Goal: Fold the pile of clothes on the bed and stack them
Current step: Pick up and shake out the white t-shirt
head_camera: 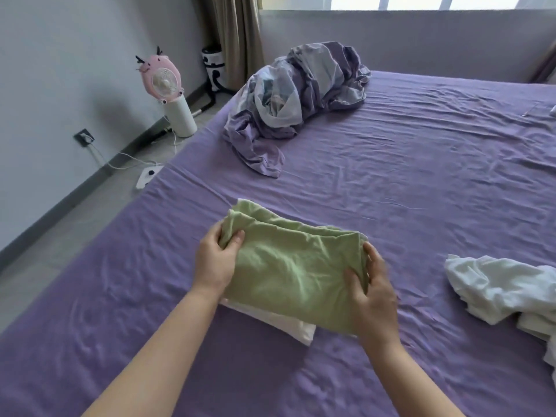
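- The green garment (288, 272) is soft, faintly creased knit, folded into a rough rectangle near the middle of the purple bed sheet (421, 176).
- It lies on a folded white piece (288, 325), whose smooth edge shows beneath it.
- A crumpled white heap of clothes (499, 290) sits well apart to the right.
- The left hand (215, 260) pinches the garment's left edge, thumb on top.
- The right hand (371, 287) grips the right edge, fingers curled round the fabric.
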`<state>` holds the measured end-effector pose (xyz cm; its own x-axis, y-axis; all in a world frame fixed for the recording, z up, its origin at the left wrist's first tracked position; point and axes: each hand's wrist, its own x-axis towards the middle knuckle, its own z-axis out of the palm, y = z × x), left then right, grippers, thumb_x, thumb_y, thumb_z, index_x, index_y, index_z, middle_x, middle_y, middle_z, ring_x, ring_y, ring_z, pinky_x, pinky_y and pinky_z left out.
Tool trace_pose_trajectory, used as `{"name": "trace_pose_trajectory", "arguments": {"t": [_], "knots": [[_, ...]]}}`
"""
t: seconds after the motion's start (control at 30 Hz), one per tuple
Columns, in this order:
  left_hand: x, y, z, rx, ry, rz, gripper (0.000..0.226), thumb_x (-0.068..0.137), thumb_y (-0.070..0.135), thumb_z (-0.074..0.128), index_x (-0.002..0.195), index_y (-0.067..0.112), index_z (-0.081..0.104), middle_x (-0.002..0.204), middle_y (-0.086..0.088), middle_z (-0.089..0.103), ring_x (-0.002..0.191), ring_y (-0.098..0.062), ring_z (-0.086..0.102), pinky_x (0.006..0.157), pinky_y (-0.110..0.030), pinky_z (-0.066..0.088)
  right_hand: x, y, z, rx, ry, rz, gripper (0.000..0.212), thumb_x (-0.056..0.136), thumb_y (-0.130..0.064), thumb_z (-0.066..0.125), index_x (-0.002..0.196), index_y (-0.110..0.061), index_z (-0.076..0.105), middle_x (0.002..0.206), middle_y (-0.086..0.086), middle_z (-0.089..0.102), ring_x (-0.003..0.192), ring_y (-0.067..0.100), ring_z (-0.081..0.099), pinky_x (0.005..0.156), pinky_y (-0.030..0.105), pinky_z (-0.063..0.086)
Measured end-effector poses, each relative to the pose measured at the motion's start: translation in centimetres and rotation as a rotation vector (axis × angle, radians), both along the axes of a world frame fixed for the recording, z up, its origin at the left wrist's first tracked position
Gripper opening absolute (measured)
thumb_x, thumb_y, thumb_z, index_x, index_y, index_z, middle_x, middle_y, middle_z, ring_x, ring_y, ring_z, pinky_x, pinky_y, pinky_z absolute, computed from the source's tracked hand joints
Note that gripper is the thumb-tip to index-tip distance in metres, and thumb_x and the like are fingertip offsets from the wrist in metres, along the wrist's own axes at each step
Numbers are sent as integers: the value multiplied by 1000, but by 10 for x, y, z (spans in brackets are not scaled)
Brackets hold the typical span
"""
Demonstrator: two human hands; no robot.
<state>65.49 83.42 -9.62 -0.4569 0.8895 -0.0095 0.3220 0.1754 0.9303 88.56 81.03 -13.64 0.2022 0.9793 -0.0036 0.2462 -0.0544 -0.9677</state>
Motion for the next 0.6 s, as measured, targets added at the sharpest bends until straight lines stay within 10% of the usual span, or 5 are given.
{"name": "trace_pose_trajectory", "arguments": {"t": [0.17,0.33,0.47,0.6], "knots": [[-58,55,-35,-132,212,-64,34,91,21,61,123,11,57,112,-6,64,99,-20,58,81,-22,39,-55,42,-39,-97,-63,41,60,92,-4,51,144,-27,31,136,-15,43,125,7,45,97,15,33],[-60,57,-105,-319,708,-231,63,92,34,54,147,16,30,153,-14,28,139,-33,26,114,-44,18,-72,41,-92,-228,-521,105,66,92,-13,50,149,-15,18,155,6,22,141,22,20,111,30,19],[-32,44,-127,-401,1017,-521,75,78,68,-6,148,43,2,159,3,-12,144,-25,-19,109,-54,-18,-77,42,-111,-76,-855,268,63,89,-47,21,148,-27,16,156,1,4,143,16,-9,115,44,10],[-37,47,-151,-489,1072,-536,95,59,79,-29,146,45,-7,151,5,-29,143,-26,-21,108,-55,-21,-77,50,-128,-213,-933,370,69,74,-69,-4,137,-42,-15,146,-13,-24,137,10,-28,115,41,-12]]}}
